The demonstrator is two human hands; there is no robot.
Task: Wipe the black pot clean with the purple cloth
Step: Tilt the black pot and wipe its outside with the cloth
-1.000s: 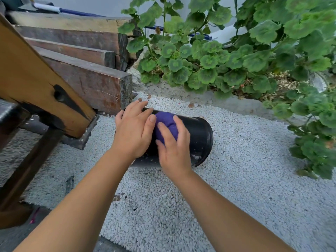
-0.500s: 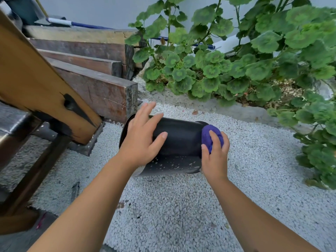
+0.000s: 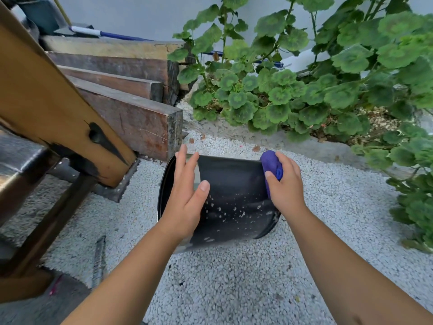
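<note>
The black pot (image 3: pixel 232 184) lies on its side on white gravel, its mouth turned left and its base to the right. Pale specks dot its lower wall. My left hand (image 3: pixel 187 195) rests flat on the pot's wall near the mouth, fingers spread, steadying it. My right hand (image 3: pixel 284 181) is closed on the bunched purple cloth (image 3: pixel 270 161), which presses against the pot's right end near the base rim.
Stacked wooden beams (image 3: pixel 131 113) and a slanted tan timber (image 3: pixel 54 109) crowd the left. Green leafy plants (image 3: pixel 316 90) fill the back and right edge. White gravel (image 3: pixel 234 277) spreads around and in front of the pot. A dark metal rod (image 3: pixel 99 259) lies at lower left.
My right hand slid the cloth from the pot's middle to its right end. My left hand loosened from a grip to a flat, spread touch near the mouth. The view moved closer.
</note>
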